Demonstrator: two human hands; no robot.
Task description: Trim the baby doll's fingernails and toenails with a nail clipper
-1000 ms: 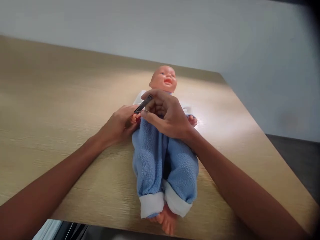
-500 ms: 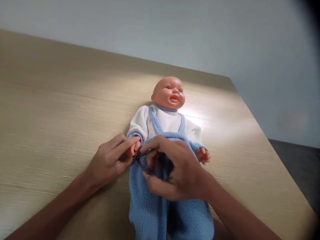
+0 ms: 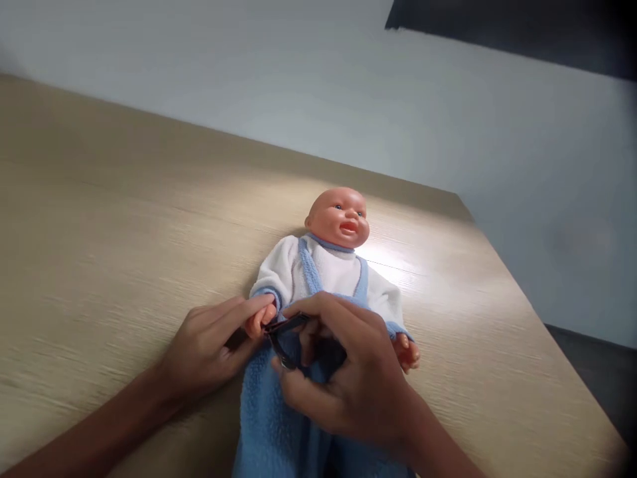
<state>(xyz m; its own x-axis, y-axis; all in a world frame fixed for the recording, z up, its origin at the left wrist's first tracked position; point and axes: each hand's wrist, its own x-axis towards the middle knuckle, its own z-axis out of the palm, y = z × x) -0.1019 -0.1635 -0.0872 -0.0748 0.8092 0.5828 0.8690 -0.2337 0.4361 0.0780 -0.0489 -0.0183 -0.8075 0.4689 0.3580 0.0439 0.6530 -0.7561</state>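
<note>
A baby doll (image 3: pixel 343 216) in a white top and blue fleece overalls (image 3: pixel 279 398) lies on its back, head away from me. My left hand (image 3: pixel 212 342) is closed around the doll's hand (image 3: pixel 259 320) on the left, its fingers at the blue cuff. Between the thumb and fingers of my right hand (image 3: pixel 353 365) is a dark nail clipper (image 3: pixel 286 335), its lever spread from the body in a V. The clipper's tip is at the doll's fingers; whether it touches them I cannot tell. My right hand covers part of the doll's belly.
The doll rests on a pale wooden table (image 3: pixel 124 252), whose right edge slants down towards me. Behind it is a grey wall (image 3: pixel 249 79) with a dark panel (image 3: pixel 497 30) at the upper right. The doll's other hand (image 3: pixel 407 352) lies on the right.
My view has tilted up, so the doll and both hands sit lower in the picture and a dark panel shows at the top. Both hands keep their hold, with the clipper still at the doll's fingers.
</note>
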